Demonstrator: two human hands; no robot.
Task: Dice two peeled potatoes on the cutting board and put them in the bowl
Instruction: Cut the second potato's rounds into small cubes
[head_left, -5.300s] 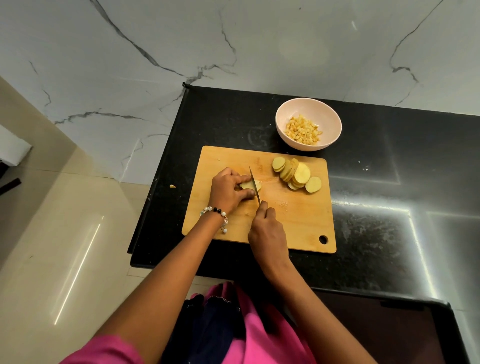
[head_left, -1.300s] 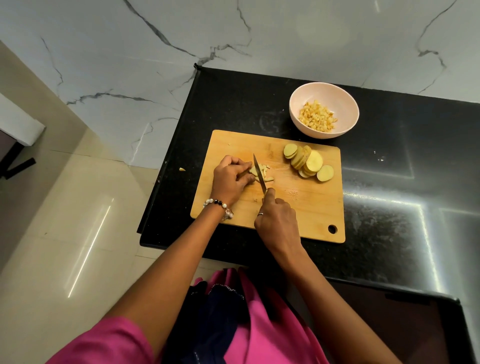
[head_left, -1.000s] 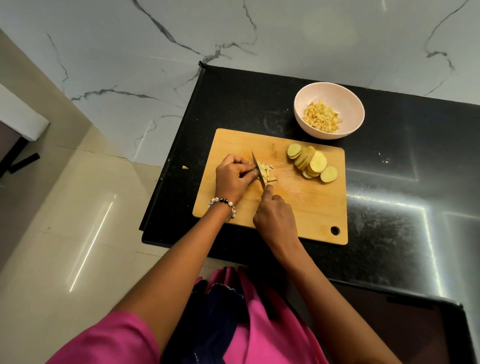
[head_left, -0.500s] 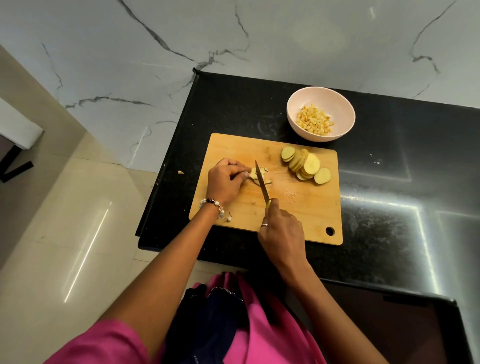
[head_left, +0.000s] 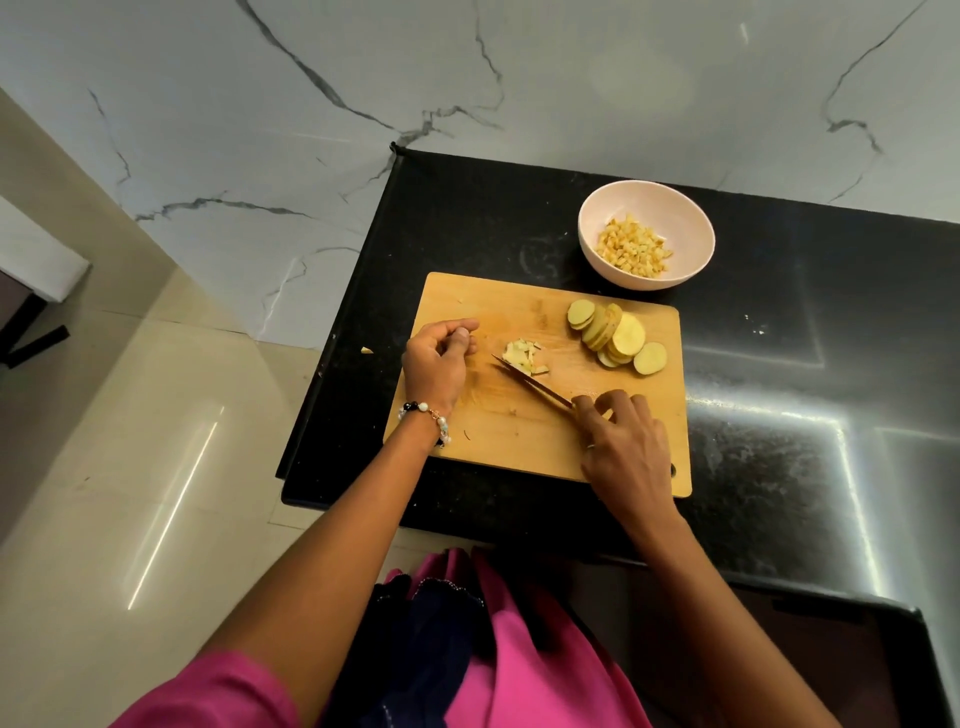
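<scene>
Potatoes sit in three places on your black surface (head_left: 467, 228), so work down from the biggest item: the wooden cutting board (head_left: 519, 441) lies near the front edge, and the pale bowl (head_left: 691, 228) stands just beyond its far right corner, holding a heap of diced potato (head_left: 631, 249). On the board's far right part a fanned stack of round potato slices (head_left: 615, 338) leans together, one slice lying flat at its near end. Near the board's middle is a small pile of cut pieces (head_left: 524, 356). Your right hand (head_left: 623, 441) is wrapped around the handle of the knife (head_left: 535, 384), whose blade slants across the board with its tip at that pile. Your left hand (head_left: 439, 358) rests on the board's left part, fingers loosely curled and holding nothing, just beside the pile but not touching it. A beaded bracelet (head_left: 426, 418) circles your left wrist.
</scene>
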